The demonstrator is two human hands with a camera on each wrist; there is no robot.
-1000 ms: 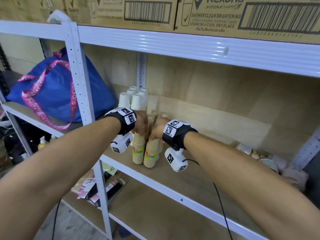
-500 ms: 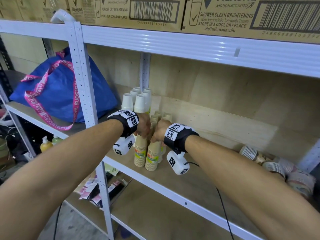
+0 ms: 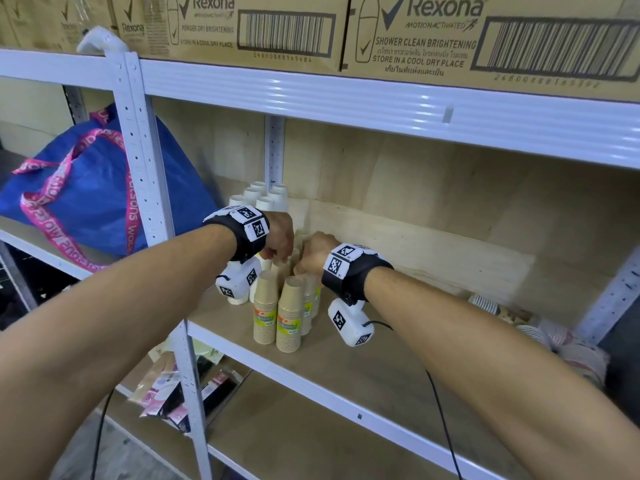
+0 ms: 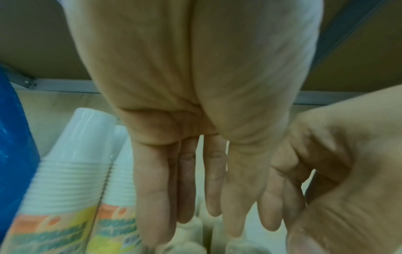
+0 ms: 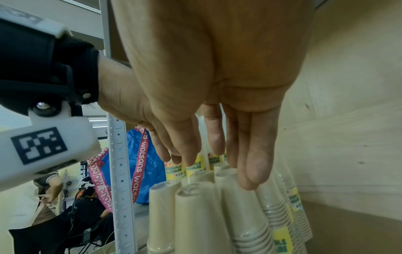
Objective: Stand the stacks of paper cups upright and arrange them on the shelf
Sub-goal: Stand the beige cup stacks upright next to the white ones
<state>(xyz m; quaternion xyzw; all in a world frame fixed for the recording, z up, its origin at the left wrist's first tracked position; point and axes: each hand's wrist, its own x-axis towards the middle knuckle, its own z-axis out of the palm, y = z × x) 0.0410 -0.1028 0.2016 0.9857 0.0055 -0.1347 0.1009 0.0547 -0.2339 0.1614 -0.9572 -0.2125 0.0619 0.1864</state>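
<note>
Head view: brown cup stacks [image 3: 277, 317] and white cup stacks [image 3: 265, 202] stand upright in a cluster just right of the shelf's front upright post [image 3: 145, 188], so that part looks done. Left hand [image 3: 278, 237] and right hand [image 3: 313, 254] hover over the cluster tops, fingers [image 5: 254, 165] straight and relaxed, gripping nothing. More cup stacks [image 3: 540, 327] lie on their sides far right of the post, still to stand up.

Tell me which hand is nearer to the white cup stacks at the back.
The left hand. It hovers just in front of the white cup stacks, over the brown stacks. The right hand is farther right, beside the left one.
</note>
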